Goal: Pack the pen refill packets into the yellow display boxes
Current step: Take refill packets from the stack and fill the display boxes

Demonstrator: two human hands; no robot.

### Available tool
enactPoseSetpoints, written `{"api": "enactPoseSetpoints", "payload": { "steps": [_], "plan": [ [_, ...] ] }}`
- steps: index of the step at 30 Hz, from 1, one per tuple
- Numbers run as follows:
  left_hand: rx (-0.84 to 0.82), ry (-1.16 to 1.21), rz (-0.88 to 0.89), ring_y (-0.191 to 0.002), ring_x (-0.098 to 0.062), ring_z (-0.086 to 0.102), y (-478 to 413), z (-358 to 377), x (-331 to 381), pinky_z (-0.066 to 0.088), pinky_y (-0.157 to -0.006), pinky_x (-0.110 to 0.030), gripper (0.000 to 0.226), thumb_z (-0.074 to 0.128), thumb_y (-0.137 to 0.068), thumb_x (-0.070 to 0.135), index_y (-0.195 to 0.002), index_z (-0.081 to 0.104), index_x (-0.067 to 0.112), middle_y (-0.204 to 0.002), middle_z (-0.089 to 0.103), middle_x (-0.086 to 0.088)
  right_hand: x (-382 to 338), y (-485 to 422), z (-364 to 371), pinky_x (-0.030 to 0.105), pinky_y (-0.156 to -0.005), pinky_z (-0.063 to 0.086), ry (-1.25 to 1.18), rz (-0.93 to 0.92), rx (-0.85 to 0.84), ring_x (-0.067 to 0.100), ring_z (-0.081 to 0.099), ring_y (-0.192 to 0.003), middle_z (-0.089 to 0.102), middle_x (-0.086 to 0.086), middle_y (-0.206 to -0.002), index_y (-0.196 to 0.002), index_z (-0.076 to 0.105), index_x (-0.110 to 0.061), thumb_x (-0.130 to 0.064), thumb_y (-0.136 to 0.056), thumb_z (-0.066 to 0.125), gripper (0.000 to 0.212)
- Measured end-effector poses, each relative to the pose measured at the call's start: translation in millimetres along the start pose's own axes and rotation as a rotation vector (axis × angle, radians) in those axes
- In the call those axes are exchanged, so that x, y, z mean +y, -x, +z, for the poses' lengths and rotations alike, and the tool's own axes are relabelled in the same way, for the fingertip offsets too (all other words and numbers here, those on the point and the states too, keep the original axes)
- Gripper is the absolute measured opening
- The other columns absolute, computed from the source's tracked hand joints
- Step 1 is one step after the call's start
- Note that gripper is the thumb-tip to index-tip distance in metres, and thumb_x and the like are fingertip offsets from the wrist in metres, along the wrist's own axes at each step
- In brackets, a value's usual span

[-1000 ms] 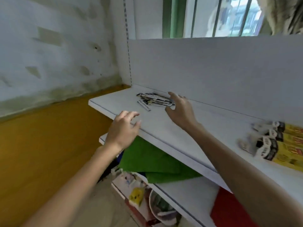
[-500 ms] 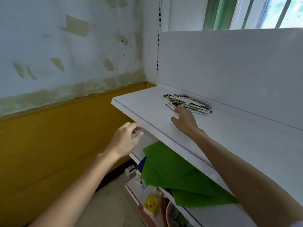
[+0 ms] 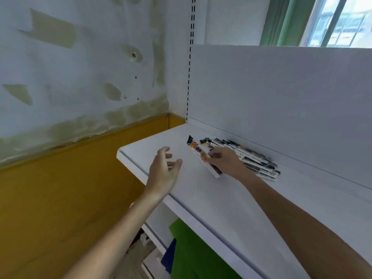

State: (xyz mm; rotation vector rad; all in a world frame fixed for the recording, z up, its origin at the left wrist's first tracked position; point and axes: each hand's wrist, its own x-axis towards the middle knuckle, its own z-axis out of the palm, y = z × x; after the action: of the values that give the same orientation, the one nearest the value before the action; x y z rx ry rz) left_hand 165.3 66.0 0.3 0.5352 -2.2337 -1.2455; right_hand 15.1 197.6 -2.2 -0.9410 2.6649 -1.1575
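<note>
White shelf (image 3: 221, 198) is bearing a pen refill packet pile (image 3: 255, 160) far right | our right hand (image 3: 227, 163) is pinching one packet (image 3: 201, 156) | our left hand (image 3: 163, 172) is hovering, fingers loosely spread, empty

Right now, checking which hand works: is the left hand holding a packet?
No, the left hand hovers empty over the shelf; the right hand grips a packet.
</note>
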Motion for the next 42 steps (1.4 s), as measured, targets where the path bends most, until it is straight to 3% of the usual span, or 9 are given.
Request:
{"api": "enactPoseSetpoints", "payload": {
  "steps": [5,11,13,17,20,24,32,38,42],
  "plan": [
    [-0.034,0.155,-0.081,-0.112,-0.022,0.055,-50.5,22.4,-8.1,0.04,-0.084,-0.023,0.062,0.053,-0.091,0.031,-0.143,0.019,0.02,-0.14,0.042,-0.009,-13.1,-7.4,9.4,0.011,-0.05,0.035,-0.261,-0.043,-0.201,-0.003,0.051,-0.048,0.062,-0.005,-0.056,-0.094,0.064,-0.009,-0.013,-0.082,0.068,0.013],
    [-0.057,0.215,0.02,-0.089,-0.019,0.063,-112.7,36.1,-26.1,0.054,-0.075,-0.026,0.008,0.055,-0.092,0.017,-0.098,0.059,0.015,-0.1,0.066,-0.009,-3.0,-29.1,8.8,0.029,-0.065,0.036,-0.272,0.063,-0.216,0.021,0.052,-0.067,0.063,0.017,-0.076,-0.082,0.065,-0.023,0.004,-0.079,0.065,0.027],
    [-0.095,0.272,-0.003,-0.084,-0.017,0.063,-131.6,38.1,-28.5,0.055,-0.068,-0.023,0.011,0.05,-0.095,0.018,-0.093,0.06,0.014,-0.096,0.066,-0.011,-5.0,-35.9,6.6,0.03,-0.065,0.038,-0.259,0.116,-0.2,0.02,0.053,-0.067,0.063,0.015,-0.075,-0.081,0.065,-0.024,0.003,-0.08,0.064,0.027],
    [-0.204,0.374,-0.046,-0.088,-0.024,0.066,-162.6,38.1,-32.0,0.058,-0.067,-0.03,0.02,0.046,-0.095,0.015,-0.1,0.062,0.005,-0.099,0.064,-0.015,-6.3,-51.9,1.8,0.031,-0.084,0.047,-0.168,0.148,0.053,0.014,0.065,-0.085,0.071,0.002,-0.09,-0.083,0.069,-0.023,-0.015,-0.084,0.066,0.008],
    [-0.258,0.455,-0.076,-0.083,-0.029,0.067,-180.6,38.0,-37.7,0.059,-0.06,-0.033,0.008,0.053,-0.092,0.012,-0.098,0.053,0.007,-0.096,0.064,-0.019,3.0,-59.1,-3.7,0.024,-0.077,0.047,0.128,0.226,0.28,0.014,0.062,-0.088,0.069,-0.002,-0.092,-0.09,0.068,-0.017,-0.027,-0.084,0.066,0.012],
    [-0.377,0.456,-0.121,-0.079,-0.031,0.068,-191.0,42.2,-47.9,0.059,-0.058,-0.034,0.013,0.057,-0.09,0.011,-0.099,0.048,0.009,-0.101,0.063,-0.021,12.9,-57.7,3.8,0.027,-0.077,0.043,0.63,0.302,0.146,0.019,0.058,-0.1,0.063,0.0,-0.105,-0.106,0.064,-0.017,-0.03,-0.087,0.062,0.023],
    [-0.633,0.635,-0.316,-0.073,-0.026,0.067,-203.5,41.3,-60.9,0.059,-0.059,-0.03,0.013,0.06,-0.088,0.013,-0.09,0.05,0.006,-0.095,0.065,-0.022,-11.6,-69.3,17.0,0.025,-0.075,0.045,0.308,0.144,0.491,0.016,0.06,-0.083,0.069,0.002,-0.092,-0.098,0.071,-0.013,-0.015,-0.085,0.063,0.015],
    [-0.726,0.75,-0.35,-0.078,-0.017,0.07,-210.1,40.7,-58.1,0.056,-0.063,-0.023,0.025,0.062,-0.087,0.025,-0.101,0.062,0.005,-0.091,0.07,-0.01,-20.2,-81.4,44.5,0.037,-0.068,0.049,0.514,-0.032,0.291,0.02,0.059,-0.073,0.066,0.002,-0.08,-0.086,0.068,-0.015,-0.02,-0.084,0.062,0.009],
    [-0.723,0.662,-0.286,-0.075,-0.014,0.067,-212.4,44.0,-57.2,0.054,-0.059,-0.019,0.015,0.062,-0.087,0.018,-0.098,0.064,0.007,-0.09,0.069,-0.007,-23.5,-80.1,46.0,0.029,-0.068,0.047,0.505,-0.049,0.166,0.014,0.058,-0.075,0.066,-0.002,-0.084,-0.09,0.071,-0.017,-0.034,-0.088,0.057,0.022]
  ]
}}
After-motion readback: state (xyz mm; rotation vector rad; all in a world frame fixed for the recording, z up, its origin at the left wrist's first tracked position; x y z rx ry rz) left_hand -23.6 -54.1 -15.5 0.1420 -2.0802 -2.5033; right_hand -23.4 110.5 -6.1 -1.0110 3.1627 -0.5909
